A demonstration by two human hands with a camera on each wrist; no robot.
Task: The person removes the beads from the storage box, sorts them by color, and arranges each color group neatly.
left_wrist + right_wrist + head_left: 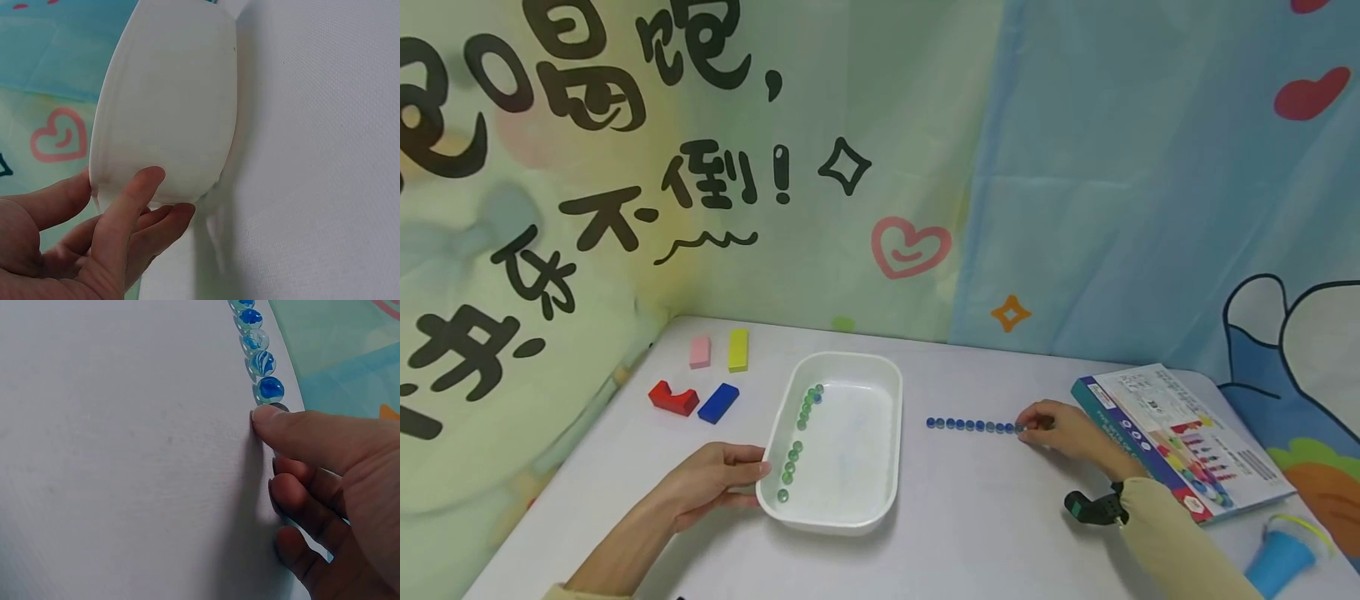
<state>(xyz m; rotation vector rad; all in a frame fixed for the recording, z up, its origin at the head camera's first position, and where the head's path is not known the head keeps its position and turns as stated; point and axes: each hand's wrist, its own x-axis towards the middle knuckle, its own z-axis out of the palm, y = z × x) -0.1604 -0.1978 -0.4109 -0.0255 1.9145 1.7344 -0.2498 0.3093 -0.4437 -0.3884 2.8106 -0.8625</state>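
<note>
While the near left corner of the white tray (891, 392) is held by the left hand (715, 479), thumb on the rim and fingers curled beneath the wall, the tray appears to be steadied against sliding on the table (970, 517). Just inside that grip, about twelve green marbles (797, 442) are strung along the tray's left wall.

Well to the right, the end of a row of blue marbles (973, 426) is met by the right hand (1060, 429); a marble seems to be pinched at thumb and fingertips, though it is mostly hidden. About nine blue marbles are lined up touching, apparently kept straight by that grip.

Beyond the left hand lie four blocks (707, 379); beside the right hand, one box (1180, 442) and one blue cup (1277, 562).
</note>
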